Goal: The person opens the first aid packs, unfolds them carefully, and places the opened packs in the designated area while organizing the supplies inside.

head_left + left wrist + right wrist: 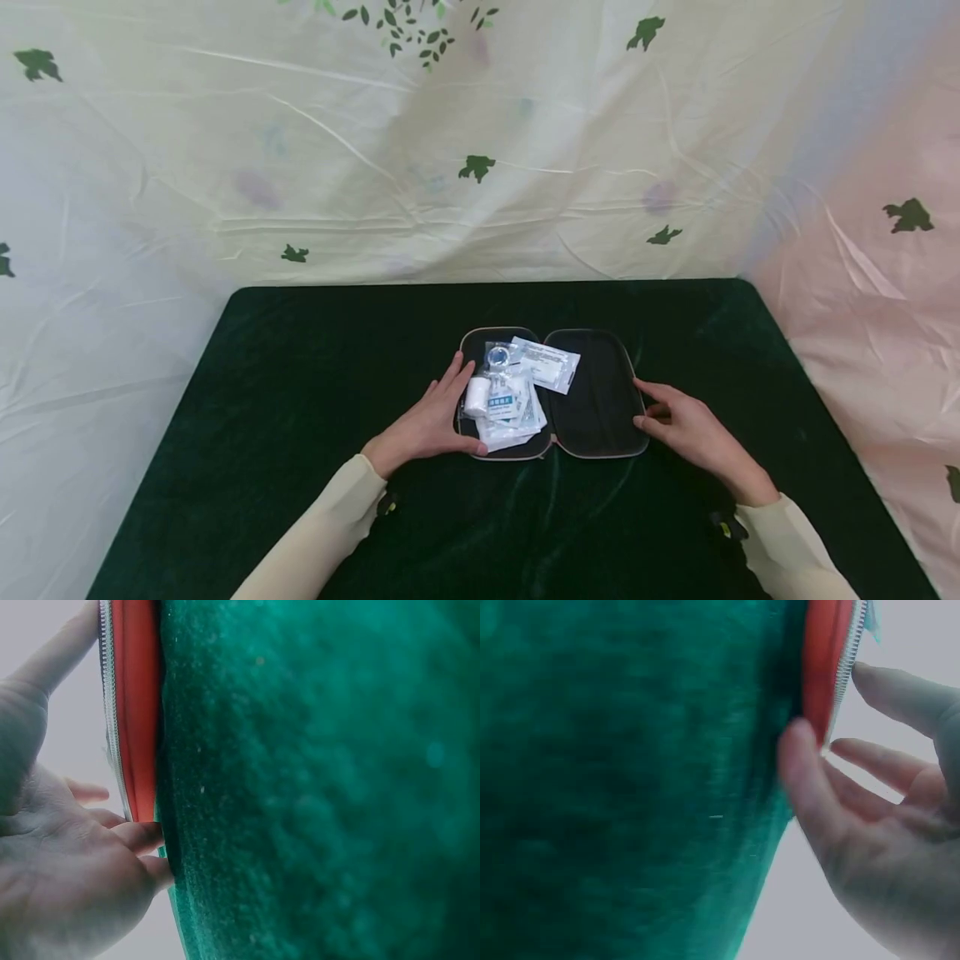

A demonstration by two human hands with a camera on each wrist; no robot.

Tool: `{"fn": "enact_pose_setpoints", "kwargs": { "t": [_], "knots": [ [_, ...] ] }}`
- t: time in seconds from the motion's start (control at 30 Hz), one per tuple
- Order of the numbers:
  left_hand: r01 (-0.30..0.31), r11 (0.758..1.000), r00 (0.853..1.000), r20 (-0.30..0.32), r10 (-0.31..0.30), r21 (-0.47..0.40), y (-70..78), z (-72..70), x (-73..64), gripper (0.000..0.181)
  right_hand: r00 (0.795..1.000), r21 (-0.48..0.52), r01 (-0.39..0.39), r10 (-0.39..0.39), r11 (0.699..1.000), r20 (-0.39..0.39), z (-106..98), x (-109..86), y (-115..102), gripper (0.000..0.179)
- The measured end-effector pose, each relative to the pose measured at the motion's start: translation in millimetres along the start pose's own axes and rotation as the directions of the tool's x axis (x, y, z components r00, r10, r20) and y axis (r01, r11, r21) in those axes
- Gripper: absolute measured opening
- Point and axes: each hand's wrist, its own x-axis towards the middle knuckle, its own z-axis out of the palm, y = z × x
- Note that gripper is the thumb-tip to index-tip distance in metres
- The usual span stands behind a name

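A zippered case [596, 400], black inside with a red shell, lies unfolded flat on the table. Its left half holds a white bandage roll [477, 397], a small bagged roll [498, 357] and several white sachets [513, 417]. One larger sachet [551, 365] lies across the fold. My left hand [427, 421] holds the left half, thumb at the near edge and fingers along the outer side. At the right half's outer edge, my right hand [690, 425] grips with thumb and fingers. Both wrist views show fingers against the red shell [139, 712] and silver zipper [847, 664].
Dark green velvety cloth covers the table [300, 375]. Behind it and at both sides hangs a pale curtain [555, 108] with green leaf prints. Dark wrist cameras sit at both cream sleeves [322, 525].
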Motion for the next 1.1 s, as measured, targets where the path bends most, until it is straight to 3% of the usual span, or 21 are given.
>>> {"fn": "enact_pose_setpoints", "kwargs": {
  "t": [0.23,0.43,0.57,0.77,1.1],
  "knots": [
    [-0.008,1.000,1.000,-0.014,0.008,-0.016,-1.4,-1.8,-1.9,0.125,0.989,-0.113,0.030,-0.046,0.993,-0.143,-3.2,26.1,-42.2,0.053],
    [-0.011,1.000,1.000,-0.008,0.011,-0.005,-1.7,1.2,-0.8,0.125,0.977,-0.110,0.095,-0.113,0.989,-0.180,12.3,64.4,-75.5,0.043],
    [-0.013,1.000,1.000,-0.004,0.013,-0.011,-1.1,2.5,-0.4,0.125,0.983,-0.108,0.090,-0.106,0.990,-0.153,21.6,87.7,-85.2,0.039],
    [-0.006,1.000,1.000,-0.004,0.006,-0.004,-1.4,3.1,-0.1,0.125,0.996,-0.152,0.083,-0.089,0.985,-0.033,28.6,113.0,-92.2,0.037],
    [-0.009,1.000,1.000,0.003,0.009,-0.023,-2.3,1.3,1.1,0.124,0.994,-0.171,0.086,-0.074,0.981,0.078,31.2,131.8,-93.1,0.036]
  ]
}}
